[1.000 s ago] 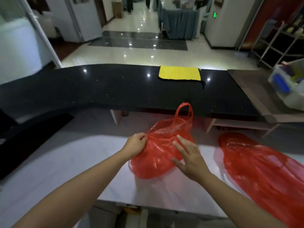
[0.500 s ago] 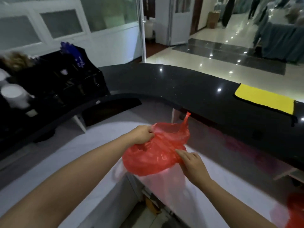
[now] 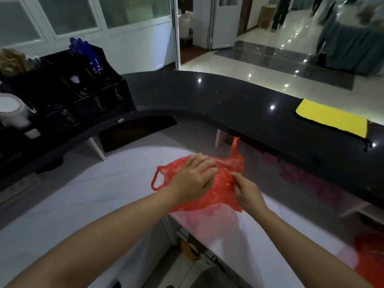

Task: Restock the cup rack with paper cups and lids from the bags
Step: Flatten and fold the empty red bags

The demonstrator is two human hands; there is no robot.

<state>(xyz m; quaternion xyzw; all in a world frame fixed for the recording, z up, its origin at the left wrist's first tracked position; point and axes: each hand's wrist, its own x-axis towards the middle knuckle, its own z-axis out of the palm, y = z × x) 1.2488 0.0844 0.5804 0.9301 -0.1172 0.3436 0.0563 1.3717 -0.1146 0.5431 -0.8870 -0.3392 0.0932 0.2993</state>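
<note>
A crumpled red plastic bag (image 3: 220, 196) lies on the white lower counter (image 3: 83, 204) in front of me. My left hand (image 3: 192, 177) lies flat on top of it, fingers spread and pressing it down. My right hand (image 3: 247, 192) pinches the bag's right edge between thumb and fingers. One bag handle sticks up at the back and another loops out at the left. The black cup rack (image 3: 68, 90) stands at the far left on the dark counter, with white cups (image 3: 12, 111) beside it. What the bag holds is hidden.
A curved black raised counter (image 3: 228, 104) runs behind the white one, with a yellow cloth (image 3: 332, 117) on it at the right. A second red bag (image 3: 372, 258) shows at the lower right edge. People stand in the hall beyond.
The view has swung left, bringing the cup rack into sight. My left hand let go of the bag's top and now lies flat over it. My right hand shifted to pinch the bag's right edge.
</note>
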